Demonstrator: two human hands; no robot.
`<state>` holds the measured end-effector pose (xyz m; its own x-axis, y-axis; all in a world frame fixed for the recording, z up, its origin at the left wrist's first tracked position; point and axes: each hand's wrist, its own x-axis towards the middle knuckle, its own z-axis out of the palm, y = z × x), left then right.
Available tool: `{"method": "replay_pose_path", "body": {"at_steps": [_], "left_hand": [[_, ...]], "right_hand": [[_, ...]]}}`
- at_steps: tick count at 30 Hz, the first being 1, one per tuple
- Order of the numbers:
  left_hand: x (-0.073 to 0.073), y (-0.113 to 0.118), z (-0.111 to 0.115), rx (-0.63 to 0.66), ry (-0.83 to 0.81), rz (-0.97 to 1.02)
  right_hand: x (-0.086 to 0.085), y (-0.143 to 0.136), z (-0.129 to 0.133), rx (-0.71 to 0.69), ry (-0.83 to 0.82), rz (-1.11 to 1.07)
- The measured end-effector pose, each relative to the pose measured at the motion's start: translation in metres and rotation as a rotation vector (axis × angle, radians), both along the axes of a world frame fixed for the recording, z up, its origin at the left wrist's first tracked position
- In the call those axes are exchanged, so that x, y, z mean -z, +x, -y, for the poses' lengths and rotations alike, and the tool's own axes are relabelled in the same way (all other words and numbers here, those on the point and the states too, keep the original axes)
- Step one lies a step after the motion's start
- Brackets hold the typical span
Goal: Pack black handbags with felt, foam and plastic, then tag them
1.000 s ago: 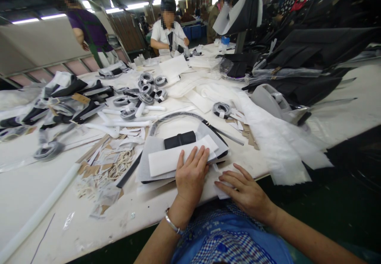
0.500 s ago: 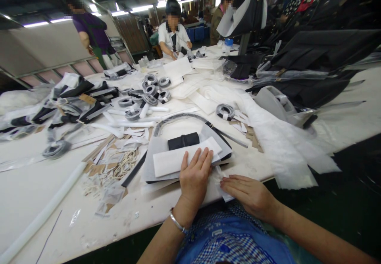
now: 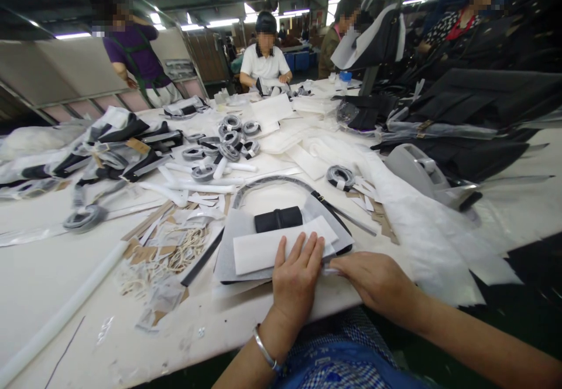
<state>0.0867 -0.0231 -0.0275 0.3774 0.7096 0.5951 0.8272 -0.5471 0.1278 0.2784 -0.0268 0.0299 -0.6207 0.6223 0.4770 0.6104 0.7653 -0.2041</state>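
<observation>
My left hand [image 3: 296, 278] lies flat, fingers spread, on a white foam sheet [image 3: 254, 251]. Beneath that sheet is a black handbag [image 3: 342, 238], mostly covered by thin whitish wrapping paper [image 3: 226, 260]. A small black roll with a band around its middle [image 3: 278, 219] sits just above the foam. The bag's handle [image 3: 272, 182], wrapped in clear plastic, arches away from me. At the bag's near right corner, my right hand [image 3: 380, 286] is closed, thumb and fingers together on a bit of translucent plastic [image 3: 327, 270]; most of it is hidden.
Left of the bag lie cords and small packets [image 3: 175, 260] and a long white foam tube [image 3: 65, 313]. Coiled straps [image 3: 230, 137] are behind. White sheeting [image 3: 413, 225], a grey tape dispenser [image 3: 415, 169] and stacked black bags [image 3: 474, 102] are at right. A co-worker [image 3: 264, 58] sits opposite.
My right hand has gone from lying with outstretched fingers on the plastic to closing on it, a little nearer the bag's corner. The left hand stays on the foam. The view has tilted slightly.
</observation>
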Motion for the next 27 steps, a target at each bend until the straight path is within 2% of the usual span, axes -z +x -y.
{"method": "replay_pose_path", "body": {"at_steps": [4, 8, 12, 16, 18, 21, 24, 27], "left_hand": [[0.000, 0.001, -0.002, -0.012, 0.042, 0.029], [0.001, 0.002, -0.001, -0.019, 0.054, 0.039], [0.000, 0.001, 0.000, -0.015, 0.053, 0.038], [-0.001, 0.001, 0.000, -0.011, 0.057, 0.035], [-0.002, 0.002, -0.001, -0.005, 0.060, 0.039], [-0.005, 0.002, -0.001, 0.006, 0.056, 0.057], [-0.005, 0.002, -0.001, -0.004, 0.027, 0.083], [-0.001, -0.001, 0.000, 0.043, 0.052, 0.131]], "right_hand": [[-0.010, -0.001, -0.003, -0.097, 0.137, 0.090], [-0.009, 0.008, 0.008, -0.164, 0.209, 0.081], [-0.009, 0.014, 0.014, -0.156, 0.194, 0.090], [-0.017, 0.005, -0.003, -0.080, 0.172, 0.052], [-0.021, -0.001, -0.016, -0.010, 0.114, 0.021], [-0.021, -0.008, -0.034, 0.051, -0.063, -0.029], [-0.016, -0.011, -0.046, 0.090, -0.285, -0.053], [-0.010, -0.012, -0.055, 0.167, -0.413, -0.046]]}}
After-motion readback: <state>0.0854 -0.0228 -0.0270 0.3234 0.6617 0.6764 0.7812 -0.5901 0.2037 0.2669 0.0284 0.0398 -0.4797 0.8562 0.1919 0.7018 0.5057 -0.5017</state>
